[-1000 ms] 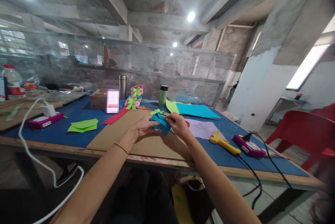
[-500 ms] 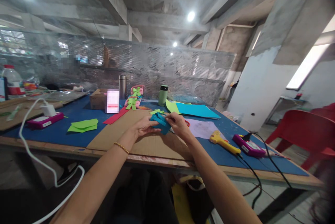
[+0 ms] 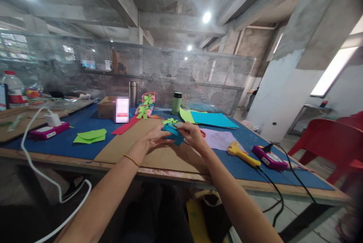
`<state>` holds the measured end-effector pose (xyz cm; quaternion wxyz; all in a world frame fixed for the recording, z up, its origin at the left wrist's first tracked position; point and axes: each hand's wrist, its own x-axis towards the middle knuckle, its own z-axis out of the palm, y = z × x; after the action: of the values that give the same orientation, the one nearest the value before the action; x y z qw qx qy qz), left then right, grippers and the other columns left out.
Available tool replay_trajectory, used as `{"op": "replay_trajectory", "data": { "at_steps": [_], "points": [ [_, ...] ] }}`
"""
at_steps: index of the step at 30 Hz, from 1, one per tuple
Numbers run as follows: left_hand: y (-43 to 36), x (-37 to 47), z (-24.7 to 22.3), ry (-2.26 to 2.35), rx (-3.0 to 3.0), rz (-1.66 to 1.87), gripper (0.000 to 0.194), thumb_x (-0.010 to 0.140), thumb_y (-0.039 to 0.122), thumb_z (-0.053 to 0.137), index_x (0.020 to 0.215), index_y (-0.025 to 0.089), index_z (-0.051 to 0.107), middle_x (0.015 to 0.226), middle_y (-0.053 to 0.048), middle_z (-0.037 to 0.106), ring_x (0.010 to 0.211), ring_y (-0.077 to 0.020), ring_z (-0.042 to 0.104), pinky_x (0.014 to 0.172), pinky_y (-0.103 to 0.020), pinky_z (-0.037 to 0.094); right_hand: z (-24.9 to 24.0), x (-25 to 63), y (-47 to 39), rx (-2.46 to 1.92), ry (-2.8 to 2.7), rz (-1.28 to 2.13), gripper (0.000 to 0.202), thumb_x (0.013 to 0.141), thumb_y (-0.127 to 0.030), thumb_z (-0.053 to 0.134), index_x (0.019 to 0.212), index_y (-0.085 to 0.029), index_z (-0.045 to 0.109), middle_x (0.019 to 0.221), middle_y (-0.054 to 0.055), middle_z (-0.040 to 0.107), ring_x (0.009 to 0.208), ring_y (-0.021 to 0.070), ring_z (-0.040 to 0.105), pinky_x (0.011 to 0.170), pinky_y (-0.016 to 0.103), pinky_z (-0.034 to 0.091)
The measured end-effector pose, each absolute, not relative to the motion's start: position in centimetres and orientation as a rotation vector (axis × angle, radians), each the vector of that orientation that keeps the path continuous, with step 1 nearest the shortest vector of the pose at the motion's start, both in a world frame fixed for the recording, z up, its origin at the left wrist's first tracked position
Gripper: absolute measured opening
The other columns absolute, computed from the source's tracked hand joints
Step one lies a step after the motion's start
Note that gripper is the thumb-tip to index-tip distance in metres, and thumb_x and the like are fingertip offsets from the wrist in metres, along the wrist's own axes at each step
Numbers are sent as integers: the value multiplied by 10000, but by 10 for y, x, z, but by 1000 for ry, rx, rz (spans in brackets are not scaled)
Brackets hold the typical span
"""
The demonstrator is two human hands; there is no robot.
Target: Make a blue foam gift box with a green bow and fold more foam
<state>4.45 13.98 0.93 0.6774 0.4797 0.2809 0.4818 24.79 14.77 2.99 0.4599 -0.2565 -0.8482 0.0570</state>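
Note:
A folded piece of blue paper (image 3: 176, 137) is held just above a cardboard sheet (image 3: 133, 148). My left hand (image 3: 156, 137) is closed on its left side, thumb and fingers gripping the paper. At its upper right edge, my right hand (image 3: 193, 134) pinches the paper between thumb and fingertips; a thin detail at those fingertips is too small to make out. Just right of my right hand shows a red loop of a scissors handle (image 3: 203, 133), mostly covered. A cut green paper shape (image 3: 170, 120) lies just beyond the blue paper.
Right of my hands lie a purple paper sheet (image 3: 217, 139), a yellow glue gun (image 3: 243, 154) and a purple power strip (image 3: 270, 158). Behind stand a green bottle (image 3: 177, 103) and blue sheets (image 3: 215, 119). Leftward are green papers (image 3: 90, 136), a cardboard box (image 3: 106, 107) and a white cable (image 3: 36, 167).
The fingers of my right hand have shifted slightly along the upper edge of the blue paper, and its near flap has tilted. My left hand stays in place.

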Motion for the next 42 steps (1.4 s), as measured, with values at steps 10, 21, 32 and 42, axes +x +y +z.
{"op": "replay_trajectory", "data": {
  "at_steps": [10,21,32,42],
  "points": [
    [134,43,15,626,1105,1066,483,694,198,852,1138,168,664,1045,-107,710,882,-234,702,724,-428,629,28,248,148,-620,-2112,36,274,927,-154,536,1050,-225,771,866,58,716,824,182,646,761,295,493],
    [136,43,14,623,1033,1087,389,680,42,795,1036,139,671,1008,-104,715,884,-245,715,759,-452,631,30,247,143,-646,-2086,42,216,919,-184,553,984,-224,755,917,55,742,792,172,659,752,290,502],
    [135,44,14,582,1123,1064,401,652,66,817,1023,124,677,1001,-113,721,890,-236,702,812,-426,599,28,246,146,-682,-2076,64,167,920,-222,581,797,-191,690,743,20,621,683,148,555,659,268,432],
    [128,47,16,500,1220,989,468,641,157,888,1062,129,683,1107,-136,705,974,-244,692,903,-445,561,27,246,149,-672,-2052,66,223,954,-283,555,837,-202,726,780,32,619,686,145,536,665,269,425]
  ]
}}
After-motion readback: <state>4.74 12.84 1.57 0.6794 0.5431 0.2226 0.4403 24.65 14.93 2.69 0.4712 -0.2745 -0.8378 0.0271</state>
